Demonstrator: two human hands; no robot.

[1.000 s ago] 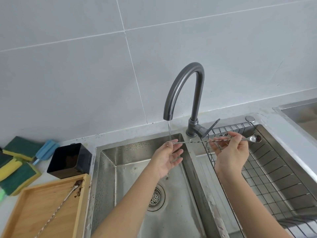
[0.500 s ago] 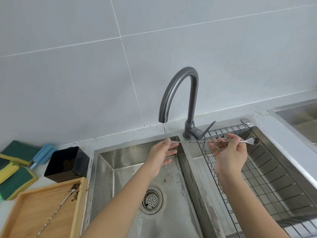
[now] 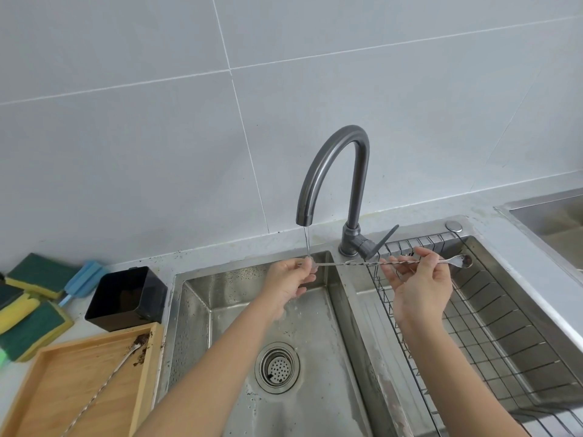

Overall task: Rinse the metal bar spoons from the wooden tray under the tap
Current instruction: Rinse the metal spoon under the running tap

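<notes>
A long twisted metal bar spoon (image 3: 356, 263) lies level across the sink divider, its bowl pointing right over the wire rack. My right hand (image 3: 419, 282) pinches the stem near the bowl. My left hand (image 3: 291, 279) holds the spoon's other end between its fingertips, right under the thin stream from the grey tap (image 3: 334, 171). A second bar spoon (image 3: 104, 386) lies on the wooden tray (image 3: 41, 402) at the lower left, with brown grit round its bowl.
The left sink basin (image 3: 220, 310) has a round drain strainer (image 3: 277, 367). A wire rack (image 3: 492, 323) fills the right basin. A black square cup (image 3: 126, 298), green-yellow sponges (image 3: 28, 313) and a blue scrubber (image 3: 80, 279) stand on the counter at the left.
My view has tilted so the sink sits lower in frame. My left hand has closed its fingertips more tightly round the spoon's end in the water stream. My right hand keeps its pinch.
</notes>
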